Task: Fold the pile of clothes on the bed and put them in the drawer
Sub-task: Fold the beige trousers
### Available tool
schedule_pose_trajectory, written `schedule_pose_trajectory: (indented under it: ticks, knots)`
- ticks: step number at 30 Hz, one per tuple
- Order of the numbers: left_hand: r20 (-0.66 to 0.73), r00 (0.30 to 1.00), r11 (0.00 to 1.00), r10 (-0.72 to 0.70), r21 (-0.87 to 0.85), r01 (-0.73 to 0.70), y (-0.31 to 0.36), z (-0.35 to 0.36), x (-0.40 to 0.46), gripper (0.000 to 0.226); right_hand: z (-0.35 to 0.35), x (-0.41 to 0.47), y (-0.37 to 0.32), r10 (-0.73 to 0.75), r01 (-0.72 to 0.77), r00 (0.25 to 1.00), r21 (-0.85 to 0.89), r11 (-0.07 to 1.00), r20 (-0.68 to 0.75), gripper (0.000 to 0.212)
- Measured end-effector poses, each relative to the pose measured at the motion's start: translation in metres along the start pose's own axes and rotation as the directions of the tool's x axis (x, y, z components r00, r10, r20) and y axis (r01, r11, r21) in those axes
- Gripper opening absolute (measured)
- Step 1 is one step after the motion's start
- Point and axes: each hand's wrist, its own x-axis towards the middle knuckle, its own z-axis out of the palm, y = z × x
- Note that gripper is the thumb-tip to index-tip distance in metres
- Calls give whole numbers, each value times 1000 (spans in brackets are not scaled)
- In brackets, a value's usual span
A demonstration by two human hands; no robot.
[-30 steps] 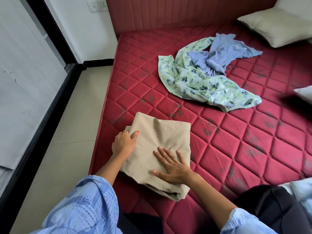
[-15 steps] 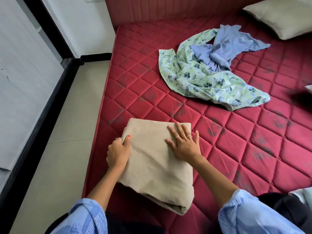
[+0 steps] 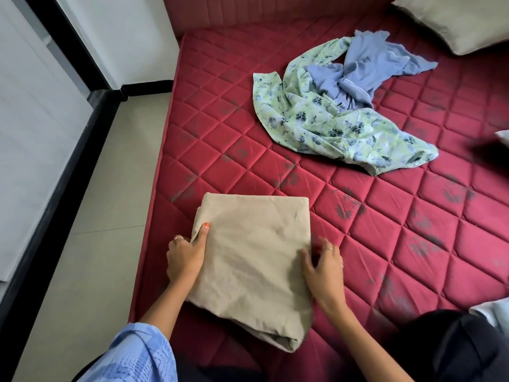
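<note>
- At the near left corner of the red quilted mattress point(image 3: 413, 244), a folded beige garment point(image 3: 253, 260) lay flat, its left side close to the mattress's left edge.
- The left hand point(image 3: 186, 257) gripped the garment's left edge, thumb pressed on top of the cloth and the other fingers curled down beside or under the fold.
- The right hand point(image 3: 325, 267) held the garment's right edge, thumb lying on top of the beige cloth and the fingers curved down against the side of the fold, touching the mattress.
- Both forearms reached in from the near edge, with a blue patterned sleeve point(image 3: 137, 354) at the left wrist's end.
- Farther out, towards the middle of the mattress and well apart from the folded piece, a green floral garment point(image 3: 330, 128) lay crumpled and unfolded.
- A light blue garment point(image 3: 366, 67) lay bunched on the floral one's far part.
- At the far right corner rested a beige pillow point(image 3: 457, 20).
</note>
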Motion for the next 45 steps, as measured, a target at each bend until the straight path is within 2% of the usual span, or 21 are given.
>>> schedule_pose_trajectory:
  ticks: [1,3,5,7,9,12,16,24,26,29,32,41,44,45]
  knots:
    - [14,1000,1000,-19,-21,19,-1,1,1,92,-5,-8,2,93,-91,996,56,994,-19,41]
    - [38,997,996,-66,-57,68,2,1,1,98,-10,-12,0,216,-219,976,123,968,40,28]
    - [138,983,983,-119,-124,136,4,0,2,97,-13,-4,-5,279,-310,941,157,938,194,32]
    - [265,952,954,-155,-211,214,5,-4,6,96,-13,5,-12,314,-409,873,209,888,372,43]
    - [348,924,929,-160,-263,260,5,-8,6,95,-17,9,-18,319,-485,822,288,826,471,44]
    - [366,923,910,-119,-331,249,4,-8,-2,78,-22,7,-20,276,-477,837,383,791,473,34]
    - [388,921,895,-47,-393,211,18,-4,-24,56,-40,2,-14,330,-520,840,465,717,431,33]
    - [413,899,899,147,-434,52,71,8,-83,59,-138,-40,-7,381,-539,842,583,608,381,31]
    - [473,852,896,223,-444,13,92,13,-104,59,-170,-55,3,400,-535,842,650,540,361,34]
    - [545,777,883,314,-469,-28,123,20,-135,64,-216,-78,10,435,-519,829,772,366,352,35]
    - [587,714,869,382,-490,-62,153,25,-176,58,-254,-99,19,435,-479,831,844,241,347,36]
    - [689,450,815,568,-547,-193,241,58,-291,48,-361,-148,63,567,-383,806,880,281,170,47]
    - [715,350,796,605,-553,-245,274,81,-337,54,-402,-160,82,607,-286,793,907,308,44,21]
    - [726,326,796,605,-549,-254,282,86,-349,57,-413,-164,85,619,-264,785,913,311,16,19]
